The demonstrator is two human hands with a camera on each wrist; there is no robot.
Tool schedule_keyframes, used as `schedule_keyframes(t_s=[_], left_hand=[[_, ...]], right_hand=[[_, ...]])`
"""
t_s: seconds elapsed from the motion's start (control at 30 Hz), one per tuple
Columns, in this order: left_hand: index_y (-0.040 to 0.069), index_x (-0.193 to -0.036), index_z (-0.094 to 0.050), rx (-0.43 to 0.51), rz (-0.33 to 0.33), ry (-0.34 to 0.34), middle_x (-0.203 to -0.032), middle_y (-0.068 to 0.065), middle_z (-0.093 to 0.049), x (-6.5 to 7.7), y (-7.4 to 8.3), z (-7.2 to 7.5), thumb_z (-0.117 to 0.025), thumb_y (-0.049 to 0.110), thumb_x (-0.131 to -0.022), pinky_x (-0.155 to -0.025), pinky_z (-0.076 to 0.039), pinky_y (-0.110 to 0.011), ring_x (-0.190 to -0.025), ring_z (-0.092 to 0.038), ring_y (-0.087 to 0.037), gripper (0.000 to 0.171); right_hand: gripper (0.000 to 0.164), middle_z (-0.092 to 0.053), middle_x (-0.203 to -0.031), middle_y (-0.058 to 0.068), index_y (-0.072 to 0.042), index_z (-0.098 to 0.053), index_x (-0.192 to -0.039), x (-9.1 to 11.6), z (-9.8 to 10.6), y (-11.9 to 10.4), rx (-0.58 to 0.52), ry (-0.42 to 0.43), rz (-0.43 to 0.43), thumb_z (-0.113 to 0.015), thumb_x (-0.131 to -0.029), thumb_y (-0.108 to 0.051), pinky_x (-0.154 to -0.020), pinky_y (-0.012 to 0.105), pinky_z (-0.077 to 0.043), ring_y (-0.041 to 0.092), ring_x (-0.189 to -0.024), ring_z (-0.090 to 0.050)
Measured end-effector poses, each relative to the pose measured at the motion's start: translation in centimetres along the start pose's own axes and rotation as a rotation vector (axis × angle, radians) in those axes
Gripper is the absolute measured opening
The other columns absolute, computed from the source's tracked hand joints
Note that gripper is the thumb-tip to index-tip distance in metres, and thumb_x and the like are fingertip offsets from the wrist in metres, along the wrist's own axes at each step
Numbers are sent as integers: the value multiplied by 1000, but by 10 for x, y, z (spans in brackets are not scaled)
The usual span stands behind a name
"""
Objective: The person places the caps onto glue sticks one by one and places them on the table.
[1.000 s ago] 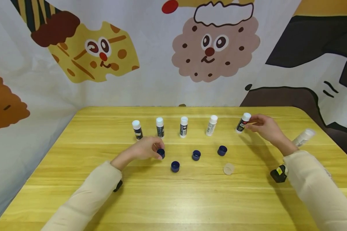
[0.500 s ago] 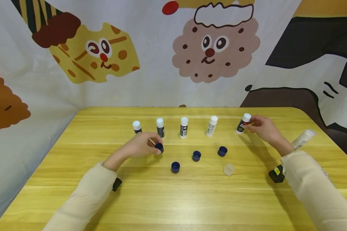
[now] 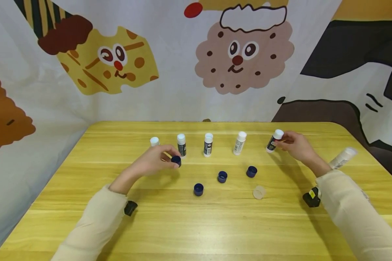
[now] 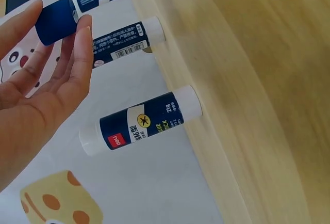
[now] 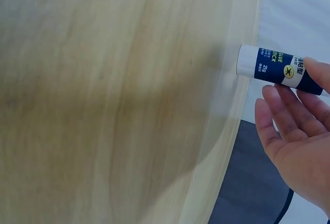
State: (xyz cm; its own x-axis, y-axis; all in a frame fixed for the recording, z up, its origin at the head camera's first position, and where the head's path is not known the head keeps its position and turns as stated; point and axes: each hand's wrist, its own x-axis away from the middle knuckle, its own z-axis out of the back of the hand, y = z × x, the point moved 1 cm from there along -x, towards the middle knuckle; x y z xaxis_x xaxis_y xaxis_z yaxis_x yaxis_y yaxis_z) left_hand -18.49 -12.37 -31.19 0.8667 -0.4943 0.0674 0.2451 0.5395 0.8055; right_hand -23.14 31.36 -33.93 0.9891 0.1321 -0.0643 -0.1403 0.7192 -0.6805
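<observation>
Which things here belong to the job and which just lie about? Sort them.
Apparently the job: blue cap, pinched by the left hand; glue stick, held by the right hand; four more glue sticks; three loose blue caps; probably the clear cap.

Seemingly just about: pale tube at far right; printed cloth.

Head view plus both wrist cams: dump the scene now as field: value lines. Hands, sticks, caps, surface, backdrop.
Surface: yellow wood-grain table
Left hand: holds a dark blue round plastic cap above the table
Right hand: holds a navy-and-white cylindrical glue stick, right end of the row
Standing: four white-topped cylindrical glue sticks, rest of the row
Loose on table: three dark blue round plastic caps; one translucent round cap
Far right: translucent white cylinder, partly hidden
Backdrop: white cloth, cartoon prints
</observation>
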Motion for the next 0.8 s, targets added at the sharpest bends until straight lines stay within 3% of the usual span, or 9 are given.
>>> schedule_keyframes(t_s=[0.17, 0.27, 0.37, 0.6, 0.8], left_hand=[[4, -102, -60, 6, -20, 12, -102, -11, -57, 0, -2, 2, -69, 7, -82, -76, -50, -33, -89, -60, -23, 23], [3, -102, -60, 5, -20, 15, -102, -12, -57, 0, -1, 2, -68, 7, -82, -76, -50, -34, -89, -60, -23, 23], [3, -103, -60, 6, -20, 15, -102, -12, -58, 1, -1, 3, -68, 7, -82, -77, -50, -34, -89, -60, -23, 23], [-1, -108, -58, 32, -41, 8, -102, -10, -59, 3, 0, 5, -65, 8, -85, -76, -49, -35, -88, -59, -21, 25], [1, -110, -59, -3, -64, 41, -105, -9, -59, 4, 1, 7, -64, 13, -87, -73, -49, -34, -89, -58, -21, 26]], right_hand=[[38, -57, -104, 23, 7, -52, -109, 3, 1, -1, 14, -3, 4, -58, -91, -25, -68, 35, -50, 29, -87, -57], [38, -57, -103, 22, 6, -53, -109, 5, 3, -1, 18, -9, 6, -58, -91, -26, -67, 34, -50, 30, -87, -57], [37, -58, -102, 21, 5, -54, -109, 7, 7, -3, 22, -7, 16, -58, -91, -26, -67, 35, -50, 26, -85, -58], [42, -58, -108, 22, 4, -53, -113, 12, 20, -8, 30, -26, 3, -58, -90, -31, -72, 35, -47, -5, -80, -52], [40, -63, -102, 15, 1, -56, -109, 20, 29, -20, 38, 10, 14, -62, -88, -32, -71, 23, -44, -6, -80, -53]])
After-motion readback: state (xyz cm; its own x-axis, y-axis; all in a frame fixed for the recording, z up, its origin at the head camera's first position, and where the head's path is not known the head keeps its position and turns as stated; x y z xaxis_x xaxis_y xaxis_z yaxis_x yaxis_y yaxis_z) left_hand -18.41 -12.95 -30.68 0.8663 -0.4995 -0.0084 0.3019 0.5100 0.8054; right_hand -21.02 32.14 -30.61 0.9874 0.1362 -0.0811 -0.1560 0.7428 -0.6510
